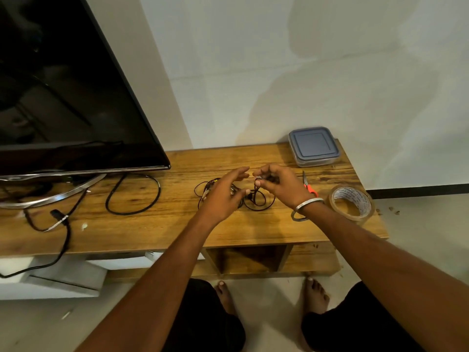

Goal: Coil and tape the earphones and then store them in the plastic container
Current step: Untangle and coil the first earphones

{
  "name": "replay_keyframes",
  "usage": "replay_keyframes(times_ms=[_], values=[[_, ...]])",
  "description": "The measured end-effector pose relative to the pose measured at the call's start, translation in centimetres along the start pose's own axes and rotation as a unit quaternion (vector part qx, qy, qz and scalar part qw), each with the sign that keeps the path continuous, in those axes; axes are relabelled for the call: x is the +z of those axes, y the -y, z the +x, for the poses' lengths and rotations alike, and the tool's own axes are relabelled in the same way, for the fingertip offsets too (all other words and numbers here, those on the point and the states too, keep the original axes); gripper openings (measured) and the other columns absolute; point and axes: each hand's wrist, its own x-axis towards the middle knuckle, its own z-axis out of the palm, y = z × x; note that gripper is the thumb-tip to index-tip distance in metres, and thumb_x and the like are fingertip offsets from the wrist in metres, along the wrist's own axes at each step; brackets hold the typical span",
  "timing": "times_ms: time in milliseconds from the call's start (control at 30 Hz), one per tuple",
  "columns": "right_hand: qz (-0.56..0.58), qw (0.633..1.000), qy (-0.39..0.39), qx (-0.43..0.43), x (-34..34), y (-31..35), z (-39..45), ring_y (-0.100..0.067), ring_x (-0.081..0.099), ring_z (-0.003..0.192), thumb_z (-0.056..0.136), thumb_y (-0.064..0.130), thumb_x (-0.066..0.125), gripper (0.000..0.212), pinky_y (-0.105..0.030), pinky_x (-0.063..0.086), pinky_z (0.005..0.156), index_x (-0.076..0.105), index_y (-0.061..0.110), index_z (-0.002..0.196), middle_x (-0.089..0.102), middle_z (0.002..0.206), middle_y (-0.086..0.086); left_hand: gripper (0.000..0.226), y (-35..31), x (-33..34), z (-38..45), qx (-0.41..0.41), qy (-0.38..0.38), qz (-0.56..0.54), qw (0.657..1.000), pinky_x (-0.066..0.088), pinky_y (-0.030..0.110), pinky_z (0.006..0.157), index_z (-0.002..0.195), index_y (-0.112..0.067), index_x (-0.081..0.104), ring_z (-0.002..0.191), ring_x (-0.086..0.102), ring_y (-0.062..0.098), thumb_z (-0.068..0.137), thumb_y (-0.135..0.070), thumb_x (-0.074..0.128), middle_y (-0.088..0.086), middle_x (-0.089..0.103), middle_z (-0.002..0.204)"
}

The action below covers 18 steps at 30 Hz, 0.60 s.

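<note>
- Wooden TV unit [157, 224] against a white wall, dark television [63, 85] at left.
- Grey-lidded plastic container [314, 146] closed, at the back right corner.
- Tape roll [351, 202] near the right edge, orange-handled scissors [310, 185] just beside.
- Right hand [280, 185] curled, pinching what looks like black earphones [256, 200], loops trailing onto the wood.
- Left hand [223, 196] open, fingers straight, holding nothing, above the tangle.

Earphones [256, 199] partly hidden behind left hand [223, 194].
</note>
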Motion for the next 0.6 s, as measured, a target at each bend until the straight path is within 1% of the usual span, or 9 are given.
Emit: replay_keyframes(times_ms=[33, 100, 200, 267, 333, 400, 500, 533, 600], values=[[0.016, 1.000, 0.020, 0.005, 0.2, 0.1, 0.0, -0.007, 0.064, 0.081, 0.084, 0.002, 0.065, 0.028, -0.017, 0.053, 0.076, 0.059, 0.007, 0.111, 0.065, 0.088, 0.000, 0.054, -0.3, 0.3, 0.0, -0.016, 0.014, -0.017, 1.000, 0.043, 0.020, 0.096, 0.142, -0.025, 0.045, 0.121, 0.051, 0.003, 0.092, -0.014, 0.063, -0.008, 0.059, 0.129], [0.035, 0.998, 0.045, 0.012, 0.4, 0.2, -0.2, -0.008, 0.063, 0.084, 0.084, -0.004, 0.062, 0.036, -0.016, 0.053, 0.077, 0.054, 0.008, 0.118, 0.061, 0.086, 0.001, 0.050, -0.1, 1.0, 0.3, -0.029, 0.005, -0.033, 0.999, 0.047, 0.023, 0.093, 0.140, -0.023, 0.048, 0.115, 0.058, 0.007, 0.092, -0.014, 0.063, -0.003, 0.065, 0.122], [0.048, 0.998, 0.042, 0.015, 0.3, 0.1, -0.4, -0.009, 0.062, 0.083, 0.083, -0.008, 0.062, 0.040, -0.014, 0.052, 0.078, 0.052, 0.006, 0.119, 0.060, 0.085, 0.000, 0.026, 0.0, 1.1, 0.5, -0.041, -0.009, -0.010, 0.999, 0.052, 0.029, 0.077, 0.118, -0.015, 0.067, 0.088, 0.067, 0.013, 0.092, -0.016, 0.063, 0.001, 0.072, 0.095], [0.047, 0.998, 0.032, 0.019, 0.2, -0.1, -0.6, -0.008, 0.062, 0.082, 0.083, -0.006, 0.063, 0.038, -0.014, 0.051, 0.076, 0.054, 0.009, 0.117, 0.061, 0.086, -0.002, 0.016, -0.1, 1.0, 0.3, -0.054, -0.023, -0.023, 0.998, 0.049, 0.025, 0.068, 0.104, -0.012, 0.073, 0.072, 0.063, 0.007, 0.093, -0.018, 0.063, -0.001, 0.071, 0.083], [0.011, 0.999, 0.022, 0.021, 0.3, -0.3, -0.6, -0.008, 0.060, 0.079, 0.085, -0.001, 0.063, 0.030, -0.015, 0.050, 0.073, 0.058, 0.013, 0.110, 0.062, 0.090, -0.002, 0.011, -0.3, 0.7, 0.2, -0.071, -0.041, -0.060, 0.995, 0.046, 0.022, 0.062, 0.096, -0.016, 0.073, 0.063, 0.057, 0.005, 0.094, -0.018, 0.062, -0.003, 0.067, 0.072], [-0.035, 0.999, 0.027, 0.022, 0.4, -0.4, -0.7, -0.008, 0.056, 0.073, 0.087, 0.003, 0.061, 0.020, -0.020, 0.048, 0.068, 0.063, 0.017, 0.102, 0.063, 0.086, 0.003, 0.015, -0.3, 0.4, 0.3, -0.085, -0.059, -0.106, 0.989, 0.046, 0.022, 0.060, 0.090, -0.023, 0.071, 0.061, 0.058, 0.008, 0.096, -0.019, 0.058, -0.001, 0.064, 0.066], [-0.047, 0.998, 0.030, 0.027, 0.5, -0.5, -0.7, -0.016, 0.055, 0.071, 0.089, 0.003, 0.056, 0.021, -0.030, 0.048, 0.066, 0.067, 0.019, 0.096, 0.068, 0.089, -0.007, 0.019, -0.6, -0.2, 0.4, -0.100, -0.083, -0.155, 0.979, 0.050, 0.019, 0.057, 0.089, -0.022, 0.069, 0.061, 0.063, 0.007, 0.099, -0.017, 0.053, 0.001, 0.065, 0.070], [-0.052, 0.998, 0.024, 0.025, 0.5, -0.4, -0.8, -0.017, 0.056, 0.072, 0.089, 0.003, 0.055, 0.022, -0.030, 0.049, 0.066, 0.068, 0.020, 0.096, 0.069, 0.092, -0.009, 0.020, -0.6, -0.3, 0.4, -0.101, -0.084, -0.158, 0.979, 0.052, 0.023, 0.061, 0.090, -0.021, 0.069, 0.063, 0.065, 0.009, 0.099, -0.017, 0.052, 0.001, 0.066, 0.072], [-0.073, 0.997, 0.014, 0.018, 0.3, -0.2, -0.9, -0.014, 0.057, 0.073, 0.090, 0.004, 0.055, 0.020, -0.021, 0.048, 0.065, 0.068, 0.018, 0.097, 0.069, 0.092, -0.005, 0.020, -0.4, -0.5, 0.4, -0.103, -0.083, -0.163, 0.978, 0.055, 0.034, 0.070, 0.089, -0.020, 0.068, 0.066, 0.067, 0.015, 0.099, -0.017, 0.052, 0.001, 0.066, 0.073]])
